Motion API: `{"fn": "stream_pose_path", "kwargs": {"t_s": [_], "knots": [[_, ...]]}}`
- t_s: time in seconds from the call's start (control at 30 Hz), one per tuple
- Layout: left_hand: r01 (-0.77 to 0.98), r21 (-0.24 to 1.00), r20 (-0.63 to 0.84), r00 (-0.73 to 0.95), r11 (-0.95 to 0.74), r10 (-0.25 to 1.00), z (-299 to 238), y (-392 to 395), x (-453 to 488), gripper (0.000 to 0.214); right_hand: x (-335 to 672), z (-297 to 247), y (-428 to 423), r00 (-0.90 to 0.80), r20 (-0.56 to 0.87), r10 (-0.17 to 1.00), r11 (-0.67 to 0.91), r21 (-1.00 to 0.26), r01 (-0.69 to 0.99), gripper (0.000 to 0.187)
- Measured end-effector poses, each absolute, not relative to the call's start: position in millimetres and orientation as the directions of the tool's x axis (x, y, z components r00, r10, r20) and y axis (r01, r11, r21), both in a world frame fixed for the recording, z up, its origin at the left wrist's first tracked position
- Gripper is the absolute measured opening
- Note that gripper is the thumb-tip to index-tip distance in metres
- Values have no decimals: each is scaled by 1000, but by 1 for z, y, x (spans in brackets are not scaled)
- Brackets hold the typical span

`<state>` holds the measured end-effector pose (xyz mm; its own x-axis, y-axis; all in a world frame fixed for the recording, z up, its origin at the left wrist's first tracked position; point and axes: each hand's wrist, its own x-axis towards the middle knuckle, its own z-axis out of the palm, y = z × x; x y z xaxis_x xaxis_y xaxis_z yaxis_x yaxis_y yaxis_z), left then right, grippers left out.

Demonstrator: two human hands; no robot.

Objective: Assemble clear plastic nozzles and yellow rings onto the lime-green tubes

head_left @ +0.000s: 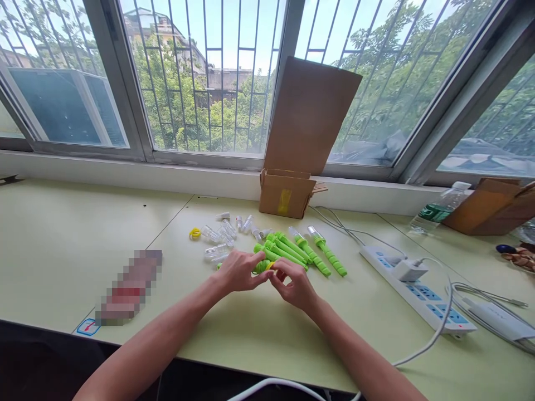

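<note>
My left hand [241, 271] is closed around a ribbed green plastic tube [261, 267], most of it hidden by the fingers. At the tube's right end my right hand [295, 285] pinches a yellow ring [270, 265], fingertips close to those of the left. Just beyond the hands lie several loose green tubes [288, 250] with ridged, tapering bodies. To their right, two green tubes [327, 253] carry clear tips. Clear plastic caps [211, 234] are scattered behind my left hand, and loose yellow rings [194, 234] lie at their left.
An open cardboard box [284, 195] stands against the window sill. On the right are a white power strip [418, 295] with cables, a plastic bottle [438, 210] and another cardboard box [485, 206]. A pixelated object [129, 289] lies at the left, near the table's front edge.
</note>
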<state>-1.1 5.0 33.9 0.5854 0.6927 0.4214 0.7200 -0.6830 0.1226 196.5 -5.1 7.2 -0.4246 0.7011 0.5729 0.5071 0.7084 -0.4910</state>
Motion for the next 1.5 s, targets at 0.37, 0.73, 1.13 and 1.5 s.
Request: {"fn": "stream_pose_path", "kwargs": {"t_s": [0.37, 0.73, 1.13, 1.5], "knots": [[777, 132, 376, 535, -615, 757, 30, 5, 0, 48, 199, 7, -5, -476, 634, 610, 767, -320, 556, 9], [813, 121, 385, 490, -569, 782, 33, 6, 2, 44, 195, 8, -8, -464, 673, 576, 748, -206, 631, 12], [813, 152, 416, 464, -563, 782, 34, 7, 3, 47, 195, 12, -10, -496, 658, 567, 783, -243, 573, 16], [792, 109, 495, 481, -601, 724, 32, 8, 0, 38, 194, 11, -7, -403, 632, 662, 728, -415, 546, 17]]}}
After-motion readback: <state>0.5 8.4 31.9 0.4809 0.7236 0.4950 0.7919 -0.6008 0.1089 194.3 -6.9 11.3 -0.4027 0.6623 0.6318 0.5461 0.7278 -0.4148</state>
